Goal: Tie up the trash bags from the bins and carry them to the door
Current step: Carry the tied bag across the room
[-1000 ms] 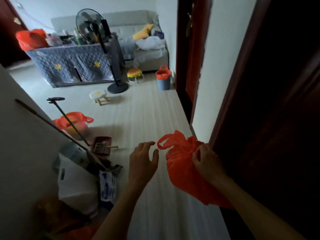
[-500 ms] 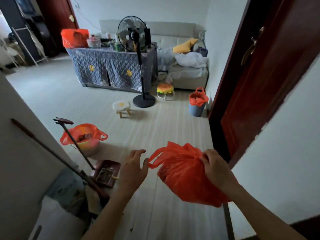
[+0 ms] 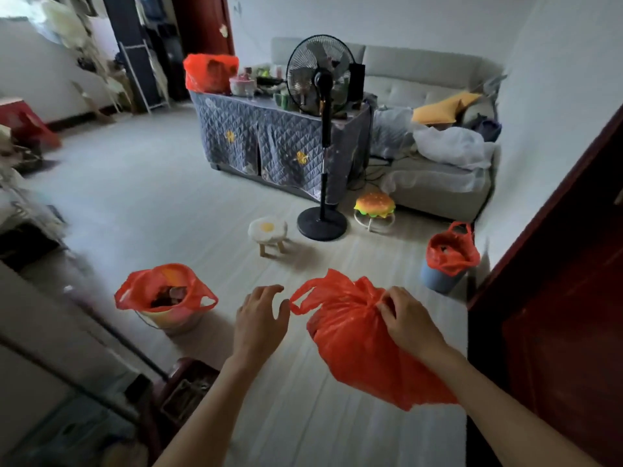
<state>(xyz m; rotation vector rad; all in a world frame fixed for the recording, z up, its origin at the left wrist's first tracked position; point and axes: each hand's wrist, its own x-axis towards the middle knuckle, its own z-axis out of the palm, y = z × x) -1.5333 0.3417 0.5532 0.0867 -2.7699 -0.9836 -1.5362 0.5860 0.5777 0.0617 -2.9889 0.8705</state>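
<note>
One gathered orange trash bag (image 3: 364, 342) hangs near, its neck pinched by the right hand (image 3: 409, 320); the left hand (image 3: 261, 318) hovers beside a loose handle, fingers spread. Left, a bag-lined bin (image 3: 168, 298) holds scraps; far right, a blue bin (image 3: 441, 278) holds another open orange bag (image 3: 451, 252).

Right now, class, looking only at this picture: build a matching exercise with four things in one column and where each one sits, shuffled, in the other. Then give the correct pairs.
Things
1. held red bag
2. blue bin
3. egg stool
4. burger stool

Places
A. beside the fan's base, on its left
B. in front of the sofa
C. by the dark red door
D. gripped by the right hand

Pairs: 1-D, 2-C, 3-A, 4-B
</note>
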